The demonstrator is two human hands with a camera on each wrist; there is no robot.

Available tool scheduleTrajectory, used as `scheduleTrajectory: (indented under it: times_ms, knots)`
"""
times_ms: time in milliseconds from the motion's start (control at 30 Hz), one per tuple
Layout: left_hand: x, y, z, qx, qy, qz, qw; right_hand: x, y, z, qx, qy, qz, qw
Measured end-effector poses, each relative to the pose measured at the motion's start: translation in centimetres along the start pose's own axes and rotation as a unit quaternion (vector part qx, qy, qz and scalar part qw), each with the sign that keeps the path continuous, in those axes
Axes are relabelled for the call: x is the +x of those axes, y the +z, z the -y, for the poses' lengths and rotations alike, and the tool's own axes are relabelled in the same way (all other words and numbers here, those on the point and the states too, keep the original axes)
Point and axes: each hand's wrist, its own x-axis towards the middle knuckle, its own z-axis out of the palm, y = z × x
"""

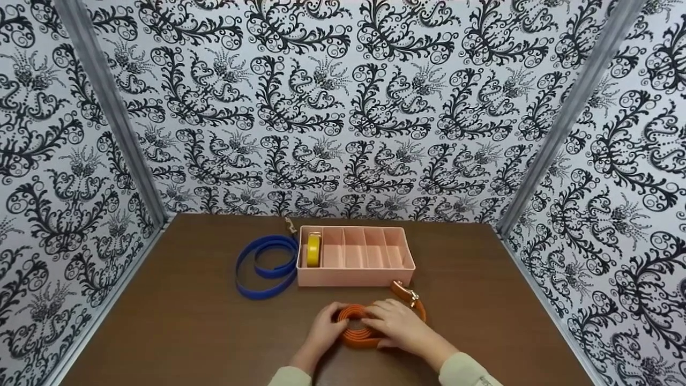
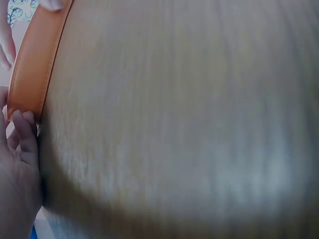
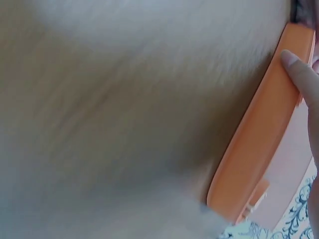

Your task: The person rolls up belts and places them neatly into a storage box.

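An orange leather belt (image 1: 358, 339), coiled in several tight turns, stands on its edge on the table in front of the box. My left hand (image 1: 325, 328) grips the coil's left side, its thumb at the inner turns. On the right side my right hand (image 1: 399, 324) holds the coil and the strap. In the right wrist view its thumb presses the outer face of the belt (image 3: 256, 129). The stitched strap (image 2: 37, 59) also shows in the left wrist view. A loose tail with a metal buckle (image 1: 414, 298) curves out beyond my right hand.
Behind the hands sits a pink divided box (image 1: 353, 277); a rolled yellow belt (image 1: 313, 251) stands in its leftmost compartment. Left of the box, touching or very near it, lies a loosely coiled blue belt (image 1: 257, 294). Patterned walls (image 1: 332, 107) enclose the brown table (image 1: 177, 321).
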Motion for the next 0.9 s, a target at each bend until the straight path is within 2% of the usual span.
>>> scheduleTrajectory:
  times_ms: [167, 300, 433, 733, 900]
  knots:
    - [-0.2, -0.3, -0.3, -0.013, -0.015, 0.022, 0.9996, -0.1, -0.1, -0.6, -0.03, -0.016, -0.015, 0.999]
    - [-0.3, -0.4, -0.5, -0.016, -0.029, 0.039, 0.9987, 0.6, 0.4, -0.3, -0.044, -0.048, -0.042, 0.997]
    - [-0.3, -0.4, -0.5, -0.007, -0.019, 0.037, 0.9991, 1.2, 0.6, 0.5, -0.037, -0.077, -0.062, 0.994]
    - [-0.3, 0.1, -0.1, 0.019, -0.027, 0.013, 0.9994, 1.7, 0.7, 1.6, -0.021, -0.027, -0.031, 0.999]
    - [-0.1, 0.3, 0.0, 0.033, -0.023, -0.005, 0.9992, 2.1, 0.4, 2.3, 0.009, -0.007, -0.029, 1.0]
